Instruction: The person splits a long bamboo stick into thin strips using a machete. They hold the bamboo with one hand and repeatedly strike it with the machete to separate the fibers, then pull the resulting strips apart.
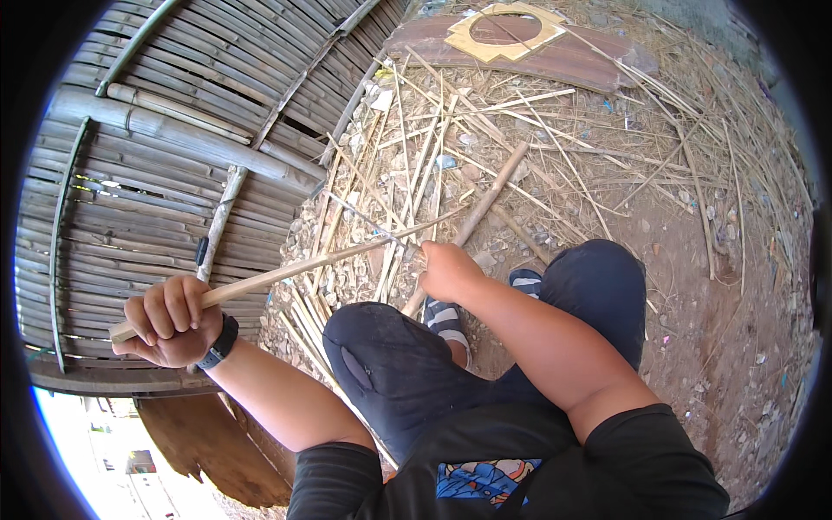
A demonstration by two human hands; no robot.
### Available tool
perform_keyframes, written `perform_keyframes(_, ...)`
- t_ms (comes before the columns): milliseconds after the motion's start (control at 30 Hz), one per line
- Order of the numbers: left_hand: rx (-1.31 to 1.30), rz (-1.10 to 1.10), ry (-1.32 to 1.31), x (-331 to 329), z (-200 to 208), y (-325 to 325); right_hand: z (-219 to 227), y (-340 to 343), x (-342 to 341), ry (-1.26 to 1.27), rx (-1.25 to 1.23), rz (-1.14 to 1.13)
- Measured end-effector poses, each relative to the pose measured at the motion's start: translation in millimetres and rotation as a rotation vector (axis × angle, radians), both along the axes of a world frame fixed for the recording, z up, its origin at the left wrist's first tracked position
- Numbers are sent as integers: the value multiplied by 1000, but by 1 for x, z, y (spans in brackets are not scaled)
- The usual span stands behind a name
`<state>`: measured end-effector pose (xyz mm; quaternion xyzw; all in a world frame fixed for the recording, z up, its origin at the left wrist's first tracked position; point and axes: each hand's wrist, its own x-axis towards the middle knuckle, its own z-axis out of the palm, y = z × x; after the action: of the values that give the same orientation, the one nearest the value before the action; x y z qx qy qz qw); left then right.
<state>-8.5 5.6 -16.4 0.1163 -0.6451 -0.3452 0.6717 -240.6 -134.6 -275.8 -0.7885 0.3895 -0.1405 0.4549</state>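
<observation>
My left hand (176, 319) is wrapped round the near end of a long split bamboo strip (290, 270). The strip slants up to the right and tapers to a thin tip beyond my knees. My right hand (449, 270) is closed round the handle of a knife (362, 215), most of the handle hidden in the fist. Its narrow dark blade points to the upper left and crosses the strip, appearing to touch it. Below the strip, a thicker bamboo pole (491, 199) rests on the ground between my feet and the litter.
Several loose bamboo strips (425, 165) and shavings cover the ground ahead. Behind them lies a brown board (425, 42) with a yellow frame (464, 43) that has a round hole. A bamboo slat wall (147, 208) stands on the left. Bare soil (693, 355) extends on the right.
</observation>
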Motion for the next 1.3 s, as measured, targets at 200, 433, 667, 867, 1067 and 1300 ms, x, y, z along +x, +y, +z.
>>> perform_keyframes(200, 2, 12, 29, 9, -5, 12, 50, 27, -12, -123, -7, 196)
perform_keyframes(433, 8, 35, 34, 9, -3, 6, -10, 8, -3, 44, 91, -53)
perform_keyframes(667, -15, 34, 71, 8, -8, 17, 44, 29, -16, -78, 56, 127)
perform_keyframes(867, 14, 10, 21, 14, 1, 0, -44, 5, 2, 66, 92, -152)
perform_keyframes(1067, 3, 22, 46, 18, -6, 12, 27, 37, -4, -170, -36, 155)
perform_keyframes(1300, 9, -2, 9, 12, -2, 8, -8, 16, 0, -16, 125, -30)
